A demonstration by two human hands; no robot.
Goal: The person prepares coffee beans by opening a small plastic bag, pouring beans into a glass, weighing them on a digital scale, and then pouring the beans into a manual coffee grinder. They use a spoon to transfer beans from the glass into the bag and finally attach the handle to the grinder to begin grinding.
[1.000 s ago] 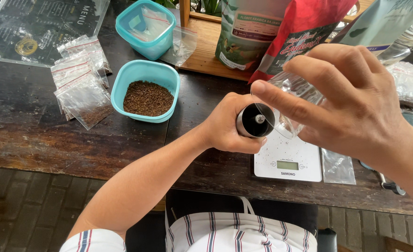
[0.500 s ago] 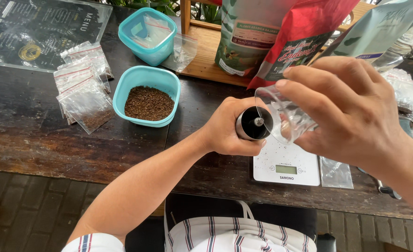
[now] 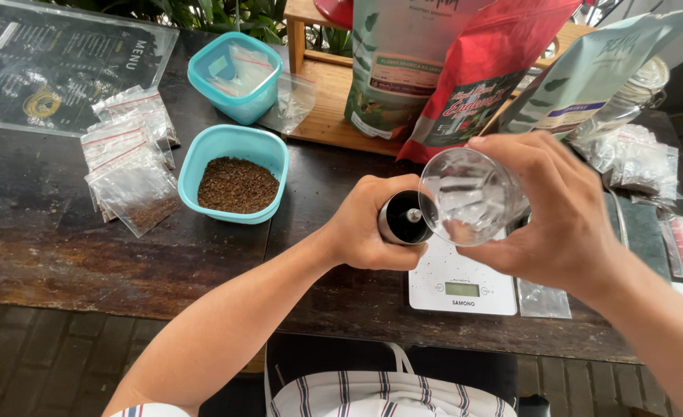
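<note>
Hands hold grinder (image 3: 403,218), glass (image 3: 465,197).

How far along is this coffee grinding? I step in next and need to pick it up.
Done: a teal tub already holds ground coffee, and small bags lie beside it. In hand: the left hand grips an open hand grinder; the right hand tips a clear glass over it. Left: no crank is on the grinder; the scale carries nothing.
</note>
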